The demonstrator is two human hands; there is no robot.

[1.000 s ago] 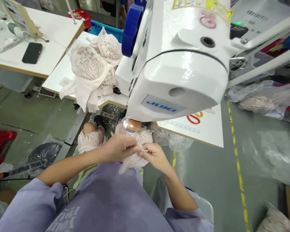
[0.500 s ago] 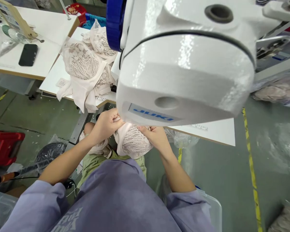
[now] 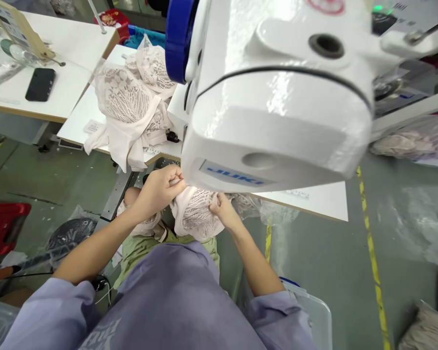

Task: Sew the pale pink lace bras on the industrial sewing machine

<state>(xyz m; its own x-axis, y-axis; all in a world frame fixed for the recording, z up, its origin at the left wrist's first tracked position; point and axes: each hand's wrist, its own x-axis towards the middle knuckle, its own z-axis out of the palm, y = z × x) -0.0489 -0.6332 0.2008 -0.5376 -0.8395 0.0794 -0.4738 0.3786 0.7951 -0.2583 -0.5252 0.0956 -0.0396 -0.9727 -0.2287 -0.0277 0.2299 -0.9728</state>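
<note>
Left hand (image 3: 159,188), right hand (image 3: 225,213), each pinching lace garment (image 3: 198,215), below near edge of sewing machine (image 3: 277,131), floor (image 3: 317,257) stretching rightward

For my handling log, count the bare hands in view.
2: the left hand pinches the lace garment at its upper left, the right hand at its right side.

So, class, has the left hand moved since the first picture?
Yes, leftward: judged against the machine, the left hand was below its near left corner and is now just left of that corner.
</note>
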